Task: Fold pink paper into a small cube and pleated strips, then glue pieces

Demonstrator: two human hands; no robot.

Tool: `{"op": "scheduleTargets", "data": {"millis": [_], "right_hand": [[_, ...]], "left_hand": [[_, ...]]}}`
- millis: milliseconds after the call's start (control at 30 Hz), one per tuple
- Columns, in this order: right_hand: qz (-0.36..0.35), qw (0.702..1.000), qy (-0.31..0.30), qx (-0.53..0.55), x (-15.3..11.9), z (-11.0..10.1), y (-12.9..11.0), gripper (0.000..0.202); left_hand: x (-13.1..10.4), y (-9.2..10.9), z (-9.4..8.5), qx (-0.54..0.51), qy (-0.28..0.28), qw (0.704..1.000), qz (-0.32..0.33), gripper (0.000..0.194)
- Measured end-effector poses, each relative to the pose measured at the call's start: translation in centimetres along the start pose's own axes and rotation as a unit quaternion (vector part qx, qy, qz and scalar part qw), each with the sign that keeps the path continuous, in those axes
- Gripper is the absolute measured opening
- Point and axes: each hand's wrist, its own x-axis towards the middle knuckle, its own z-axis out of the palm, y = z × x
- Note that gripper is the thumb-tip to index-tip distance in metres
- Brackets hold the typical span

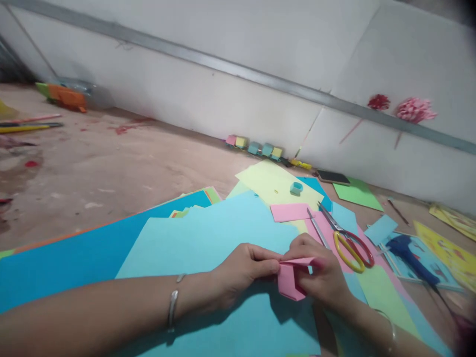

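Note:
A folded strip of pink paper point(290, 283) is held between my two hands, bent into an angular, box-like shape. My left hand point(243, 270) pinches its left edge between thumb and fingers. On the other side my right hand point(320, 272) grips the same paper, some fingers tucked inside the fold and partly hidden. Beneath both hands lies a large light-blue sheet point(178, 248). Just beyond the right hand are scissors point(349, 243) with one yellow and one red handle, beside a slim pointed blade point(317, 228).
A small blue paper box point(296, 188) stands on a pale yellow sheet point(264, 178). Several little paper boxes point(267, 149) line the wall's foot. A dark blue glue gun point(412, 258) lies at right. Two paper flowers point(414, 110) lean on the wall. An orange pouch point(67, 97) sits far left.

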Motion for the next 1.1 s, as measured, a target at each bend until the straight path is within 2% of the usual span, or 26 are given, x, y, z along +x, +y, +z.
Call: {"op": "scheduleTargets", "data": {"millis": [133, 233, 300, 367, 467, 567, 633, 700, 767, 833, 900, 967, 1033, 1100], "right_hand": [[0.028, 0.999, 0.022, 0.004, -0.4, 0.3, -0.2, 0.019], [0.066, 0.997, 0.022, -0.015, -0.6, 0.5, -0.1, 0.018], [0.079, 0.996, 0.010, -0.032, -0.7, 0.5, 0.0, 0.017], [0.097, 0.994, 0.000, -0.055, -0.7, 0.6, 0.1, 0.021], [0.123, 0.988, -0.019, -0.092, -0.9, 1.0, 0.3, 0.046], [0.095, 0.988, -0.060, -0.109, -1.2, 1.4, 0.4, 0.058], [0.069, 0.988, -0.085, -0.107, -1.4, 1.4, 0.1, 0.052], [0.060, 0.989, -0.103, -0.081, -1.4, 0.9, -0.5, 0.046], [0.067, 0.992, -0.102, -0.034, -1.2, -0.2, -1.4, 0.045], [0.081, 0.995, -0.060, 0.009, -0.8, -1.6, -2.0, 0.042], [0.071, 0.997, 0.006, 0.014, -0.4, -2.7, -2.1, 0.028], [0.038, 0.998, 0.045, -0.007, -0.2, -3.2, -1.9, 0.019], [0.009, 0.999, 0.040, -0.023, -0.1, -3.0, -1.4, 0.017], [-0.008, 0.999, 0.017, -0.026, -0.2, -2.4, -0.9, 0.015]], "left_hand": [[-0.2, -0.1, 0.2, 0.084, 0.018, 0.996, -0.013, 0.038], [-0.4, 0.2, 0.2, 0.194, 0.035, 0.979, 0.054, 0.034], [-0.7, 0.5, 0.3, 0.286, 0.052, 0.948, 0.131, 0.034], [-0.9, 0.6, 0.6, 0.381, 0.066, 0.902, 0.193, 0.031], [-1.1, 0.4, 1.3, 0.489, 0.077, 0.845, 0.204, 0.022], [-0.9, 0.2, 1.7, 0.525, 0.062, 0.827, 0.190, 0.004], [-0.8, 0.3, 1.6, 0.525, 0.062, 0.830, 0.180, 0.005], [-0.6, 0.6, 1.4, 0.511, 0.087, 0.838, 0.170, 0.008], [-0.5, 1.1, 1.0, 0.470, 0.114, 0.860, 0.163, 0.009], [-0.4, 1.5, 0.7, 0.393, 0.143, 0.895, 0.156, 0.009], [-0.2, 1.7, 0.3, 0.298, 0.181, 0.925, 0.150, 0.008], [-0.1, 1.6, 0.0, 0.226, 0.215, 0.938, 0.152, 0.009], [0.1, 1.3, -0.3, 0.202, 0.218, 0.941, 0.160, 0.009], [0.1, 1.2, -0.5, 0.217, 0.195, 0.941, 0.171, 0.010]]}}
